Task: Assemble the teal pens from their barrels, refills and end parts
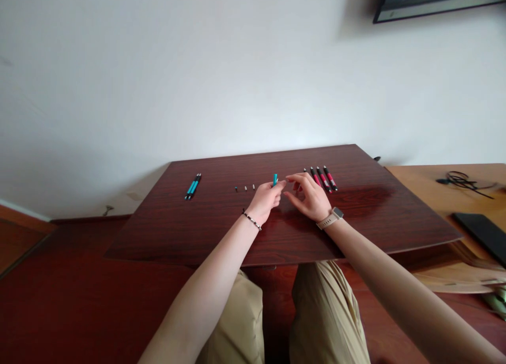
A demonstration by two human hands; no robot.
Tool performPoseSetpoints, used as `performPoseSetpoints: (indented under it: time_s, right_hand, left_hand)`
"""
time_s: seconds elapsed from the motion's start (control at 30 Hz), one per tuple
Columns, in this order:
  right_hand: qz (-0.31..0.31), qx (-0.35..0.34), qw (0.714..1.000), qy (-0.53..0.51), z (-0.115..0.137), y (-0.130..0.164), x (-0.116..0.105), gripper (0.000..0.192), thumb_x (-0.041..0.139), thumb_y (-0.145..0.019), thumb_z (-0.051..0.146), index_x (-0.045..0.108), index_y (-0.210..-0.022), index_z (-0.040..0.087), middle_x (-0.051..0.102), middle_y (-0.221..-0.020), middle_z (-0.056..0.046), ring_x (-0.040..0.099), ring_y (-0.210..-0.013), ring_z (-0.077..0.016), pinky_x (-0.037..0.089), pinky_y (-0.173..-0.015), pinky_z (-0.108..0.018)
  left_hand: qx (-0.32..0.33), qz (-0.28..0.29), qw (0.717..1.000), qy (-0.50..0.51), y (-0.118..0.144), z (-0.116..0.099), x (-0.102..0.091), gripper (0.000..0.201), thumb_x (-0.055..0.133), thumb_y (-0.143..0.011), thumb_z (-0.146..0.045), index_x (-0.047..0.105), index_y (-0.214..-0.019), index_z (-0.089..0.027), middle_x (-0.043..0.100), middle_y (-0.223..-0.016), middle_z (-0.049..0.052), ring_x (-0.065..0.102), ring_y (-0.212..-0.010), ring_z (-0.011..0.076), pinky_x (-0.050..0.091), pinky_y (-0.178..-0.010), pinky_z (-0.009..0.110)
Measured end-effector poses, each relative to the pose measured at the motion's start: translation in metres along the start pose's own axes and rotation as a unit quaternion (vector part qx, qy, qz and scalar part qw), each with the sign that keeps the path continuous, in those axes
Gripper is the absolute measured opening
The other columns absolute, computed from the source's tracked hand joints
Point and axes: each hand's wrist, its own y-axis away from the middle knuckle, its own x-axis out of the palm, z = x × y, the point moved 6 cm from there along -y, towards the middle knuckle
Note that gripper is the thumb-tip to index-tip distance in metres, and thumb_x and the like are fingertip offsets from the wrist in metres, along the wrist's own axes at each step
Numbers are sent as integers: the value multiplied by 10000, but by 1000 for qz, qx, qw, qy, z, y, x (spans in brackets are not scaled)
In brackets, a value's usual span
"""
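My left hand (266, 199) pinches a light, stiff teal pen barrel (275, 179) upright at frame centre above the desk (205, 221); best gripped mid-barrel. My right hand (310, 195) hovers beside, fingers loosely spread.

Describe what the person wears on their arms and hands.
Both forearms are bare, with no sleeves. The left hand has a thin beaded bracelet at the wrist. The right hand has a wristwatch with a pale band. No gloves show.
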Motion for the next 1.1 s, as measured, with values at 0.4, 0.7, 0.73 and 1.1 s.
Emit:
performPoseSetpoints:
  time_s: [0.4, 0.7, 0.73, 1.1]
  right_hand:
    - [90, -60, 993, 41, 2, 4, 18, 229, 581, -1113, 382, 737, -1011, 249, 751, -924, -54, 711, -841, -206, 579, -781, -329]
    - [48, -30, 998, 18, -1, 3, 11, 186, 615, -1100, 349, 777, -1131, 263, 811, -1053, -54, 769, -918, -215, 612, -827, -342]
    - [46, -27, 998, 18, -1, 3, 11, 183, 623, -1096, 349, 782, -1126, 265, 813, -1049, -53, 771, -915, -218, 615, -827, -345]
    - [37, -2, 999, -13, -3, 3, 8, 197, 634, -1088, 323, 804, -1179, 288, 817, -1090, -57, 778, -946, -230, 614, -831, -353]
  left_hand:
    - [-12, -25, 988, -149, 20, 4, -25, 306, 677, -1001, -380, 557, -796, -187, 379, -582, -75, 332, -486, 73, 233, -504, 227]
    - [52, -156, 744, -648, 12, -16, -33, 283, 637, -1035, -485, 689, -1166, -240, 811, -1068, 120, 775, -1018, 306, 540, -901, 366]
    - [44, -151, 731, -664, 10, -14, -31, 302, 624, -1040, -493, 678, -1189, -236, 811, -1074, 130, 780, -1023, 315, 547, -901, 374]
    - [8, -140, 667, -732, 1, -6, -24, 250, 497, -1072, -265, 650, -1203, -116, 791, -1039, 226, 787, -1109, 347, 595, -927, 402]
